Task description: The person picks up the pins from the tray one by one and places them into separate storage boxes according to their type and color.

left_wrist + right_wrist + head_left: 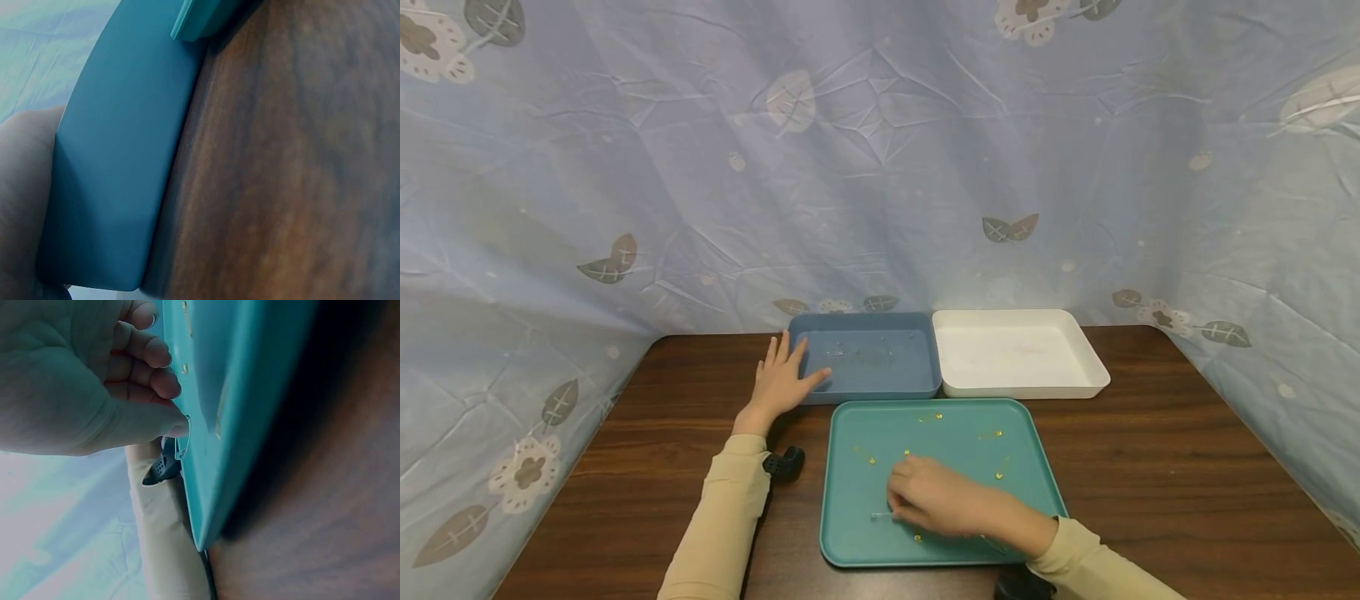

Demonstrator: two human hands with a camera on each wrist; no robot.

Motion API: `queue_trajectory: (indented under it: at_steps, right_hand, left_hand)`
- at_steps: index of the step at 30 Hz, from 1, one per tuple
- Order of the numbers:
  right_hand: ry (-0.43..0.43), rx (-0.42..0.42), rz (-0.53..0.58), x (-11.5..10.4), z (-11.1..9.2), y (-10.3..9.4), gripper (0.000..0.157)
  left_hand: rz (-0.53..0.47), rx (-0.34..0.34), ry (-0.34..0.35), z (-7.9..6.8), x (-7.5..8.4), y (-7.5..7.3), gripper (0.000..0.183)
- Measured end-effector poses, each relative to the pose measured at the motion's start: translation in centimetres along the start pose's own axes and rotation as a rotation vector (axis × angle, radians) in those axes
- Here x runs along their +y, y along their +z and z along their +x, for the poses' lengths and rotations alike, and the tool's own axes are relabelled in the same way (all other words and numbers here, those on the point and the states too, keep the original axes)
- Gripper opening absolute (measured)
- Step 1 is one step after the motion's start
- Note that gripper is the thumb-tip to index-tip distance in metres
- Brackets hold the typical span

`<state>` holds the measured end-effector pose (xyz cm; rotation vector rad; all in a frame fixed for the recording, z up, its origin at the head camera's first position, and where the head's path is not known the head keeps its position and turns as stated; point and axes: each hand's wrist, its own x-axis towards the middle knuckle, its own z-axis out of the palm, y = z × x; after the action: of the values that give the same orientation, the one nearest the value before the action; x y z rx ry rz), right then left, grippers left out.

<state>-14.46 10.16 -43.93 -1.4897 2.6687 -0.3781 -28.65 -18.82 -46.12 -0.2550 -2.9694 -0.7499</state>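
Note:
Between the thumb and fingers of my right hand (942, 497) is a silver safety pin (182, 447), held low over the teal tray (850, 546). The pin's end pokes out left of the fingertips in the head view. Around that hand, several small gold safety pins (998, 476) lie scattered on the teal tray; the hand hides part of the tray's surface. My left hand (778, 385) rests at the left rim of the blue tray (880, 392), fingers spread and straight, thumb over the near edge. Small silver pins (836, 353) lie inside the blue tray.
To the right of the blue tray stands a white tray (1026, 392). All three trays sit close together on a dark wooden table (1150, 450). A patterned curtain (880, 167) hangs behind the table and along its sides.

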Motion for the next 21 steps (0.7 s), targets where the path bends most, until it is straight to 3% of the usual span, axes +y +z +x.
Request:
queue_trajectory:
  at_steps: [21]
  right_hand:
    - [0.003,0.115,0.025,2.2,2.2,-3.3,0.016]
  left_hand:
    - [-0.002,-0.002,0.000,0.0,0.0,-0.1,0.087]
